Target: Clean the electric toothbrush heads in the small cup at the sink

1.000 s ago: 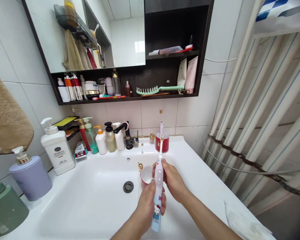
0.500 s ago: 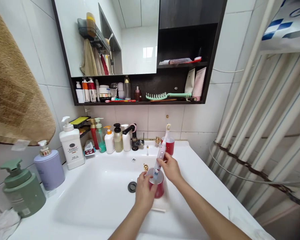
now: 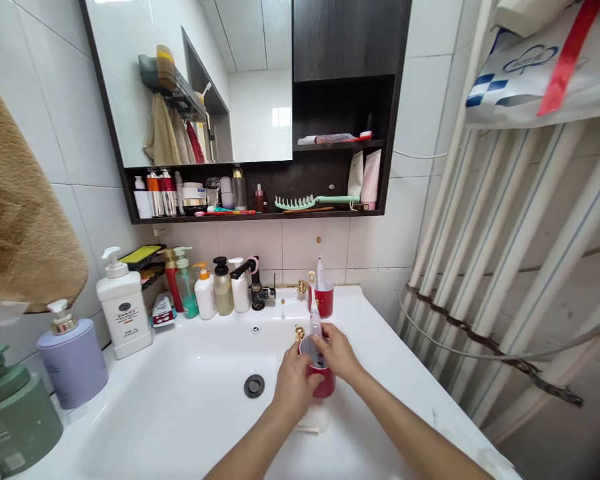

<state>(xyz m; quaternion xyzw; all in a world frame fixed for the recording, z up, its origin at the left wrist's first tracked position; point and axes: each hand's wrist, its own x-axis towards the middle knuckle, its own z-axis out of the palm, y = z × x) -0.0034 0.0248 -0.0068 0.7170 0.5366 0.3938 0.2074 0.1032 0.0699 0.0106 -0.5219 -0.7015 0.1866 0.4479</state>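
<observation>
My left hand [image 3: 293, 381] is wrapped round a red cup [image 3: 325, 383] that stands on the right rim of the white sink [image 3: 190, 393]. A white electric toothbrush [image 3: 314, 320] stands upright in that cup, brush head up. My right hand [image 3: 339, 353] grips the toothbrush at the cup's mouth. A second red cup [image 3: 324, 298] with another toothbrush in it stands behind, by the wall.
A black faucet [image 3: 254, 280] and a row of pump bottles [image 3: 205, 290] line the back of the sink. Larger dispensers [image 3: 125, 308] stand at the left, under a brown towel [image 3: 20, 213]. A dark shelf [image 3: 260, 213] with toiletries hangs above. White pipes [image 3: 505, 267] run down the right.
The toothbrush went from held up in both hands into the red cup, where it now stands upright. My left hand took hold of the cup.
</observation>
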